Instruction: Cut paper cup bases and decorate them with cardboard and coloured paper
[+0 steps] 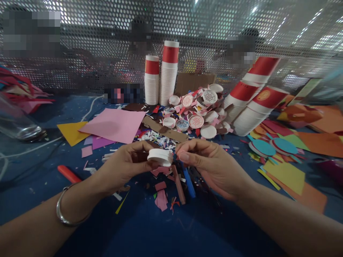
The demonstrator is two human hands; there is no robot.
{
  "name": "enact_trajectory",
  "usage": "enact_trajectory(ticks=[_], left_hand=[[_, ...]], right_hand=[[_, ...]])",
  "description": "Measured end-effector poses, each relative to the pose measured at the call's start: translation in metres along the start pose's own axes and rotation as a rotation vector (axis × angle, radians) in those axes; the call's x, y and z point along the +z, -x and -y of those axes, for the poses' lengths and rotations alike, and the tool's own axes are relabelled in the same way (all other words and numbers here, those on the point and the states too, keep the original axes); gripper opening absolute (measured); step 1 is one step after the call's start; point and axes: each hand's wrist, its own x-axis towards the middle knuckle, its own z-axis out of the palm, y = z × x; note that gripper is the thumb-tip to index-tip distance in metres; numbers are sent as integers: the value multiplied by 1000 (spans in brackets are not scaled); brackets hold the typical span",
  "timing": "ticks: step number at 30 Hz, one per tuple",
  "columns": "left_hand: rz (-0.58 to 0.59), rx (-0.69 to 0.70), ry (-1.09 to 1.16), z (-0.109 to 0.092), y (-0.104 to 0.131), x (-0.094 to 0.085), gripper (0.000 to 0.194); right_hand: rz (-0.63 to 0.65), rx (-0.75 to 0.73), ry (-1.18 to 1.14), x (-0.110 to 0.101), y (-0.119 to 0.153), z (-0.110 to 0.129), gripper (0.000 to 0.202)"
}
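My left hand (120, 166) is closed on a white round rimmed piece (160, 157) that looks like a cut-off paper cup bottom, pinched at its left edge and tilted edge-on. A dark brown strip (138, 156) shows between those same fingers. Just right of the piece, my right hand (214, 166) has thumb and fingers pressed together; what they hold, if anything, is too small to tell. Below the hands lie a blue pen (189, 182), a brownish stick-like piece (178, 185) and pink paper scraps (161, 200).
Behind the hands sits a heap of decorated cup bottoms (196, 121). Paper cup stacks (152, 85) stand behind it; others lean at right (264, 107). Pink paper (115, 125) lies left, blue paper shapes (264, 147) right. A red handle (68, 174) is beside my left wrist.
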Motion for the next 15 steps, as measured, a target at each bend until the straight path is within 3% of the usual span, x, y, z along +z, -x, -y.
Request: enact_trajectory(ticks=[6, 15], left_hand=[[27, 66, -120, -1, 0, 2, 15], [46, 213, -149, 0, 2, 8, 15]], right_hand=[[1, 53, -112, 4, 2, -2, 13], [23, 43, -100, 7, 1, -5, 10]])
